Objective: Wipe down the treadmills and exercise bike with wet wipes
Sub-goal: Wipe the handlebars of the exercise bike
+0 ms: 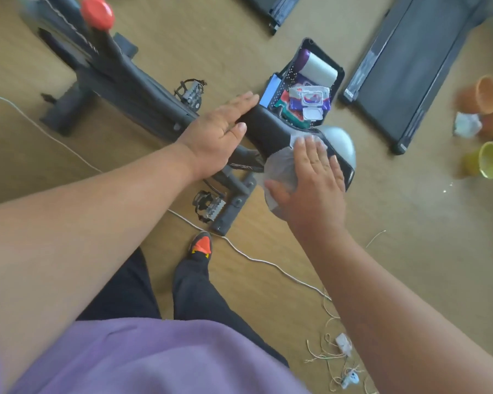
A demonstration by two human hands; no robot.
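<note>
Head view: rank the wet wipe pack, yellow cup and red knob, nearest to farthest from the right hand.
From the right hand:
1. Wet wipe pack, in the black basket just beyond the saddle.
2. Yellow cup, on the floor at right.
3. Red knob, far upper left.

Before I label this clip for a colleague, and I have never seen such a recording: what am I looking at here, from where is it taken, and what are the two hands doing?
There is one picture, from a camera worn on the person's head, looking down over their own arms, purple top and legs to a wooden floor.

The long black machine is an exercise bike, with a red knob at the far end and pedals on either side. The left hand lies flat on the narrow front of the black saddle, steadying it. The right hand presses a white wet wipe against the saddle's wide rear with straight fingers.

Beyond the saddle stands a black basket of cleaning things, including a pack of wipes. To the right lies a dark treadmill, then some plastic cups on the floor.
</note>
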